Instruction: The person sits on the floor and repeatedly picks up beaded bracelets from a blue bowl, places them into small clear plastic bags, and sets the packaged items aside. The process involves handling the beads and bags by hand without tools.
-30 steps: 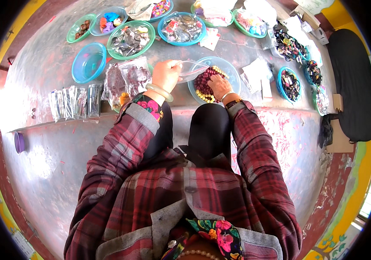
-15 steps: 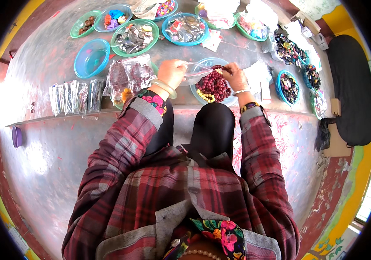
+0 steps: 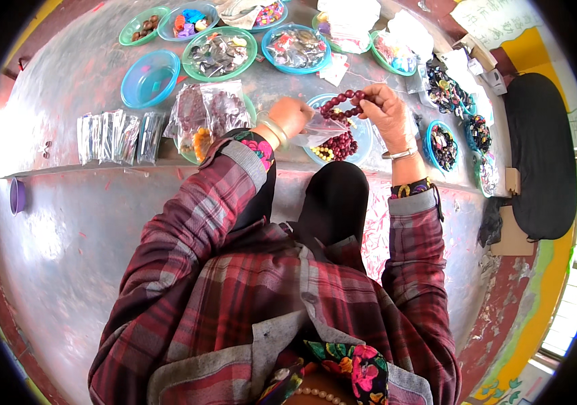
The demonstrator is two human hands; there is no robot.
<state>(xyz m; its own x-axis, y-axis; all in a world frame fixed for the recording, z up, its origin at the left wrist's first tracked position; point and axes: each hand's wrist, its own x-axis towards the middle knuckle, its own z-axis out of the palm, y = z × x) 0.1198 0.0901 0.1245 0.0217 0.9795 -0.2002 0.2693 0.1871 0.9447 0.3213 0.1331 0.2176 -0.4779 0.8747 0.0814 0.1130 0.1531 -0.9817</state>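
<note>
Between the fingers of my right hand [image 3: 384, 116] hangs a dark red bead bracelet [image 3: 334, 102], raised above a light blue basin [image 3: 364, 143]. More dark red beads [image 3: 342, 146] and some yellow beads [image 3: 324, 154] lie in that basin. My left hand [image 3: 288, 116] pinches a clear plastic bag [image 3: 316, 129], which spreads over the left part of the basin, close below the bracelet. Left of my left hand, clear bags of dark red beads [image 3: 211, 108] rest on a green basin [image 3: 249, 111], with orange-yellow beads [image 3: 202, 143] beside them.
An unfilled blue basin [image 3: 141, 98] and rows of packed clear sleeves [image 3: 109, 138] are on the left. Basins of bagged goods [image 3: 219, 54] line the back. To the right are a blue basket of dark trinkets [image 3: 443, 145] and a black oval cushion [image 3: 539, 155].
My right hand has lifted a dark red bead bracelet up out of the basin and moved slightly right. My left hand, still on the bag, has shifted a little right and down.
</note>
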